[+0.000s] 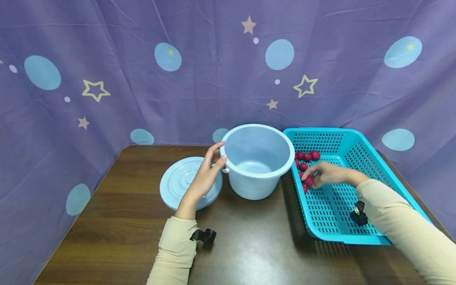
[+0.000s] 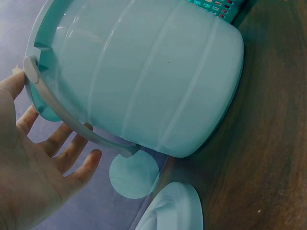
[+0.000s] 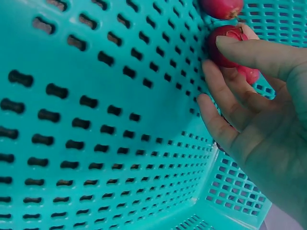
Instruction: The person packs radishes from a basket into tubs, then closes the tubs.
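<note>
A pale blue bucket (image 1: pixel 253 184) stands upright at the middle of the table. My left hand (image 1: pixel 206 176) rests against its left rim, with the thumb and a finger at the edge. In the left wrist view the other fingers spread loosely beside the bucket's grey handle (image 2: pixel 72 122). Inside the turquoise basket (image 1: pixel 356 237), my right hand (image 1: pixel 329 174) pinches a round red radish (image 1: pixel 308 181) between thumb and fingers. Several more radishes (image 1: pixel 315 155) lie along the basket's left side. The right wrist view has the held radish (image 3: pixel 221 51) close to the perforated wall.
A round pale blue lid (image 1: pixel 174 184) lies on the wooden table (image 1: pixel 107 221), left of the bucket and partly behind my left forearm. The basket stands right beside the bucket. A purple curtain (image 1: pixel 213 59) with stars and dots hangs behind the table.
</note>
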`<action>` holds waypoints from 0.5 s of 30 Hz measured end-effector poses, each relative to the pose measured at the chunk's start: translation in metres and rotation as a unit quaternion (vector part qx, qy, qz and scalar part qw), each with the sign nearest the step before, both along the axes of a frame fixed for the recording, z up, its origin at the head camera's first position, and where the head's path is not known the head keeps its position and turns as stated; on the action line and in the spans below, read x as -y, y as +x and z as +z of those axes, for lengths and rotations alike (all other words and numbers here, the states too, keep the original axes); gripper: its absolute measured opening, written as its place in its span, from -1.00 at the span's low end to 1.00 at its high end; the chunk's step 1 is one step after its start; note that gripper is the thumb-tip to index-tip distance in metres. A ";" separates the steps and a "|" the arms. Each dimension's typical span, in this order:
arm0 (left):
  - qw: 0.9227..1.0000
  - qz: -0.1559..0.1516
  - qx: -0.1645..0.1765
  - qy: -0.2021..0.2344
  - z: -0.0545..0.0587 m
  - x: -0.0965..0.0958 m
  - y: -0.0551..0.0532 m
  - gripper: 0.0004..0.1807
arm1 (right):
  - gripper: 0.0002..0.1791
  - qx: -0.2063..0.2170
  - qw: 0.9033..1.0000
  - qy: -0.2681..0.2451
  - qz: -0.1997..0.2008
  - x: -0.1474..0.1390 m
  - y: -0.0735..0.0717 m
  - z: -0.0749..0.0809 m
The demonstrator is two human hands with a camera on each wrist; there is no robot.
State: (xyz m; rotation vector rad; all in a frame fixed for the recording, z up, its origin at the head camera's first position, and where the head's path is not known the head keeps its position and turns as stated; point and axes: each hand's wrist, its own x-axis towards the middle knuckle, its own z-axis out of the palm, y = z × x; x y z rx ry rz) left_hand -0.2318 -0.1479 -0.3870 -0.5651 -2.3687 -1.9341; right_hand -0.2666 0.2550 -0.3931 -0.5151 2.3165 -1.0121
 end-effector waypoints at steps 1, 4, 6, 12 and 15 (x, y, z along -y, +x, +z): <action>1.000 0.000 0.000 0.000 0.000 0.000 0.000 -0.46 | -0.61 0.000 1.000 0.002 -0.003 -0.001 0.001 0.002; 1.000 0.001 0.000 -0.001 -0.001 0.000 0.000 -0.46 | -0.62 -0.005 1.000 0.001 -0.011 -0.002 0.002 0.008; 1.000 0.002 0.000 -0.002 -0.001 0.000 0.000 -0.46 | -0.62 -0.009 1.000 -0.002 -0.014 -0.003 0.003 0.013; 1.000 0.001 0.004 -0.011 0.000 -0.001 0.000 -0.46 | -0.60 -0.037 0.999 0.001 -0.020 -0.004 0.006 0.033; 1.000 0.003 0.007 -0.006 0.002 0.000 0.000 -0.46 | -0.60 -0.050 0.999 0.006 -0.020 -0.003 0.008 0.044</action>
